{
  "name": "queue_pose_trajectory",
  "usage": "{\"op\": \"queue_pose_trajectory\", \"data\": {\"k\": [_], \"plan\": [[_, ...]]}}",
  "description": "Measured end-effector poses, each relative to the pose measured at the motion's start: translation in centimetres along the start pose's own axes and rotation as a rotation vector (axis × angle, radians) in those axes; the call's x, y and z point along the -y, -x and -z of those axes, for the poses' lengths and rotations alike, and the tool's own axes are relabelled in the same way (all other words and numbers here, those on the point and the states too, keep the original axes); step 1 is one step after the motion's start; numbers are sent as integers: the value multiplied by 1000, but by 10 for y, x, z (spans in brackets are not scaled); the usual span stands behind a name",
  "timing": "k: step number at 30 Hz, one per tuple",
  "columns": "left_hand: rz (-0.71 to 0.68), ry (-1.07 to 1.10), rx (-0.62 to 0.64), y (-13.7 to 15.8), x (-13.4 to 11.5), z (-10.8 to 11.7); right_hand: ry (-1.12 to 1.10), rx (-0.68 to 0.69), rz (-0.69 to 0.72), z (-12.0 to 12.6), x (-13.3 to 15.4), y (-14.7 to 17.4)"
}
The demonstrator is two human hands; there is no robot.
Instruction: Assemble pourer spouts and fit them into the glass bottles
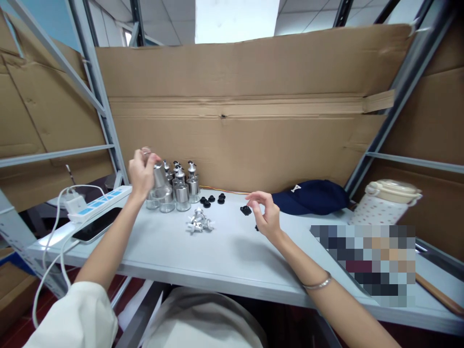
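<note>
My left hand [142, 173] is closed around the upper end of a glass bottle with a metal sleeve [159, 177], held at the left end of a bottle group. Behind and beside it, several similar glass bottles [181, 195] stand upright, some with pourer spouts on top. My right hand [267, 215] hovers over the table with curved fingers apart, nothing visible between them. Just left of its fingertips lies a small black part [245, 210]; another sits partly hidden by the hand. Several black caps [207, 203] lie near the bottles, and a pile of silvery-white pourer spouts [198, 222] is in front.
On the left are a white power strip [101, 202] with cables and a phone [97, 226]. A navy cap [313, 197] and a dotted white container [380, 205] stand at the right, behind a blurred patch. Cardboard [235, 140] walls the back of the table [217, 263].
</note>
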State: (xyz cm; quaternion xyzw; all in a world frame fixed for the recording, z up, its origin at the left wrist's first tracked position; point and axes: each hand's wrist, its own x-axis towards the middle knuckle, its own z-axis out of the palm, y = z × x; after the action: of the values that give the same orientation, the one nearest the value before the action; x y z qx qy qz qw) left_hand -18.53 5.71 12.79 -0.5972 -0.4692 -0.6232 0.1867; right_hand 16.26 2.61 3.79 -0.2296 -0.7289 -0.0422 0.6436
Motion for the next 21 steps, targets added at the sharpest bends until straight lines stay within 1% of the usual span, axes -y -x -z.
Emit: {"op": "queue_pose_trajectory", "data": {"k": [2, 4, 7, 10, 12, 15, 21], "plan": [[-11, 37, 77, 7, -14, -18, 7, -2, 0, 1, 0, 0], [-35, 43, 140, 17, -22, -38, 13, 8, -5, 1, 0, 0], [-19, 21, 240, 31, -22, -67, 12, 30, -15, 2, 0, -1], [4, -28, 298, 40, -15, -85, 11, 39, -9, 2, 0, -2], [19, -69, 328, 43, -9, -91, 14, 43, -6, 2, 1, -2], [12, -132, 383, 46, -3, -93, 20, 50, -7, 2, 1, -2], [-111, -206, 434, 51, 2, -93, 17, 69, -20, 2, 0, -2]]}}
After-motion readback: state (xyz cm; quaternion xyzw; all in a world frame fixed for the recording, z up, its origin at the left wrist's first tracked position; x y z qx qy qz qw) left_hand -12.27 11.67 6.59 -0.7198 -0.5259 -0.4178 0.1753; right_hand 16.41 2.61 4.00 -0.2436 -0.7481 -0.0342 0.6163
